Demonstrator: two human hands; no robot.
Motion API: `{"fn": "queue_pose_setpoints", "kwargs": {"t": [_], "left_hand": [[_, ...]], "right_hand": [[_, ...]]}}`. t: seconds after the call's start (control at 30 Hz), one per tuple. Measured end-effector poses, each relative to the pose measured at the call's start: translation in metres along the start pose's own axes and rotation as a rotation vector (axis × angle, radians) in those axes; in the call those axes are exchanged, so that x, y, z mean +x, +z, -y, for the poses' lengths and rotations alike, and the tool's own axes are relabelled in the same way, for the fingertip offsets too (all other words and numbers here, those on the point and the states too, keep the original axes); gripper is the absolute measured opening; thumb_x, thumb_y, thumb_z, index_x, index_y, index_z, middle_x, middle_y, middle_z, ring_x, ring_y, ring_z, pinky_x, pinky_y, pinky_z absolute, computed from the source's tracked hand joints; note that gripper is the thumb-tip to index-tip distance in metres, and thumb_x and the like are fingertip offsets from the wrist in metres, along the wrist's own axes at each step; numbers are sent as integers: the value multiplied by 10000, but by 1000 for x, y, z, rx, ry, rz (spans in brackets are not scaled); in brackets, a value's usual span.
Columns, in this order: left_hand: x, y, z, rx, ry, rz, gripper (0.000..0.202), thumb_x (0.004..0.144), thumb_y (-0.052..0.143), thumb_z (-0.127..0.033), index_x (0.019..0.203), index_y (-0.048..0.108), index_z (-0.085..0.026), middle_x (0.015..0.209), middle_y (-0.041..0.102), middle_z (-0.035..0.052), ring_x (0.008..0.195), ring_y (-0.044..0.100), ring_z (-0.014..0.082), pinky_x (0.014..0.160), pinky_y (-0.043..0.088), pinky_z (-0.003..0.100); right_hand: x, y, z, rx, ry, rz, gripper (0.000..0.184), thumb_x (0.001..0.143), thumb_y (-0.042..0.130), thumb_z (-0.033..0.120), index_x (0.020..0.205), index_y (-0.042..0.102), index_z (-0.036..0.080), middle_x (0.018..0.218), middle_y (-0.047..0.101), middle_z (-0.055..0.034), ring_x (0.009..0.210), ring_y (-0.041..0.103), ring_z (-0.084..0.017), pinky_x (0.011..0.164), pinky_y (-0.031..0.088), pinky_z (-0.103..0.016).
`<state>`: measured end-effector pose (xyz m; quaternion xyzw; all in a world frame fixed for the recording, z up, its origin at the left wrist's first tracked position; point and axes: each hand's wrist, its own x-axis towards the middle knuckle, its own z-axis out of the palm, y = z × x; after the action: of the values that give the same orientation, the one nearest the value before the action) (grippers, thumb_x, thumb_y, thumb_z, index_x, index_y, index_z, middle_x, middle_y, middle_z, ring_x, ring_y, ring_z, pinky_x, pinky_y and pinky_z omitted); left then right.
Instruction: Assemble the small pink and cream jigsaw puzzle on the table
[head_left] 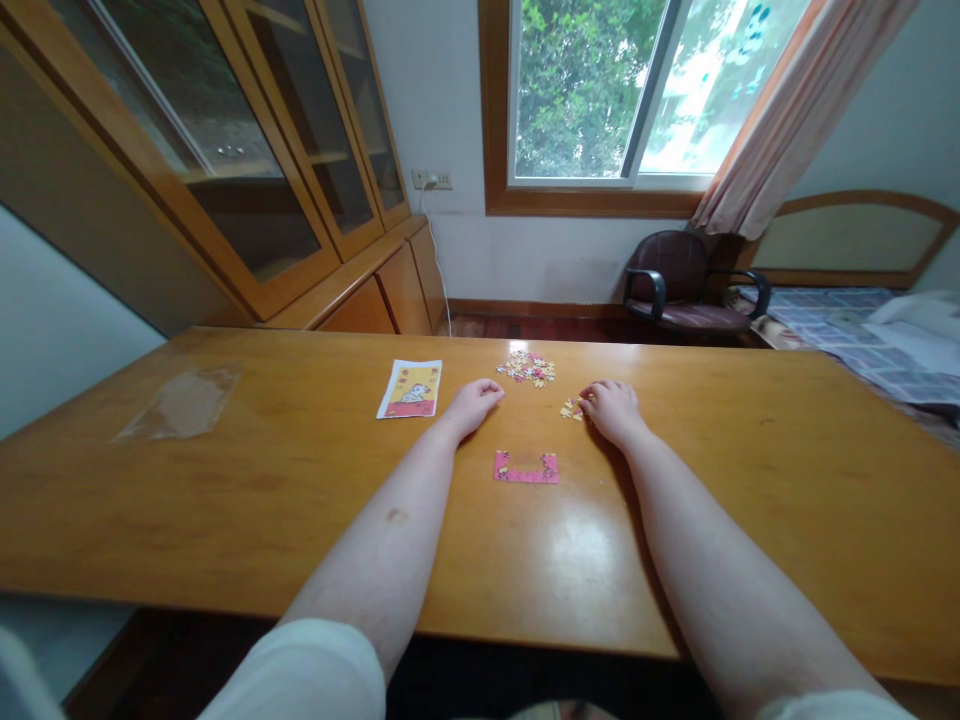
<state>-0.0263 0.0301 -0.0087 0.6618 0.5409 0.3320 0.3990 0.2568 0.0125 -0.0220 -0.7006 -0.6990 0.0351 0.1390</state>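
Note:
Both my forearms stretch across a wooden table [225, 480]. My left hand [474, 402] rests flat on the wood with fingers pointing at a loose pile of puzzle pieces [527, 367]. My right hand [611, 405] lies beside a small cluster of yellow pieces [571, 409], its curled fingertips touching them. A joined pink strip of puzzle [526, 468] lies between my wrists. A printed picture card [410, 389] sits left of my left hand.
A clear plastic bag [184, 402] lies at the table's left. Behind the table stand a glass-door cabinet [285, 170], a dark armchair [686, 285] under the window, and a bed [862, 330] at the right.

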Motion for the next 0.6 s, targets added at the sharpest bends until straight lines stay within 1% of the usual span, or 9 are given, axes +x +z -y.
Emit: {"fn": "queue_pose_setpoints", "kwargs": {"t": [0.1,0.2,0.27,0.37,0.43,0.53,0.6], "left_hand": [[1,0,2,4,6,-1,271,733,581,-410,821,657,-165,819,680,34,809,600,199,782,440,307],[2,1,4,1,11,-3,264,733,581,-402,818,658,-164,815,684,32,804,604,195,782,445,303],[3,1,5,-8,16,-2,259,730,578,-397,815,657,-164,808,683,30,794,604,192,777,447,300],[3,2,5,-27,16,-4,252,724,576,-388,810,654,-164,806,683,32,783,605,192,770,448,301],[2,1,3,-31,12,-7,245,719,580,-381,806,653,-164,801,685,32,786,606,196,768,451,303],[1,1,2,-31,12,-12,241,722,584,-379,805,655,-165,797,685,32,793,606,198,773,454,305],[0,1,3,-31,10,-8,249,732,580,-386,818,655,-164,796,682,30,783,603,193,771,455,304]], "right_hand": [[0,-1,3,-8,31,11,203,875,558,320,950,719,222,1159,664,-87,1156,482,-292,1035,260,-469],[-1,-2,3,0,26,10,190,875,557,310,916,720,221,1128,669,-85,1135,497,-285,1023,282,-455],[-2,-4,1,14,22,-20,223,898,518,295,943,724,224,1112,671,-92,1101,516,-274,997,311,-435],[-3,-7,-4,33,30,-70,290,922,457,250,1011,732,246,1132,666,-91,1083,526,-266,986,322,-426],[-4,-9,-6,32,22,-66,284,910,483,255,1026,741,269,1156,660,-81,1100,517,-272,994,314,-430],[-5,-9,-8,22,12,-44,237,877,559,317,1007,757,302,1160,658,-70,1111,505,-282,1000,305,-442],[-5,-9,-8,16,13,-43,224,869,578,341,988,765,314,1150,659,-66,1110,502,-283,1003,298,-450]]}}
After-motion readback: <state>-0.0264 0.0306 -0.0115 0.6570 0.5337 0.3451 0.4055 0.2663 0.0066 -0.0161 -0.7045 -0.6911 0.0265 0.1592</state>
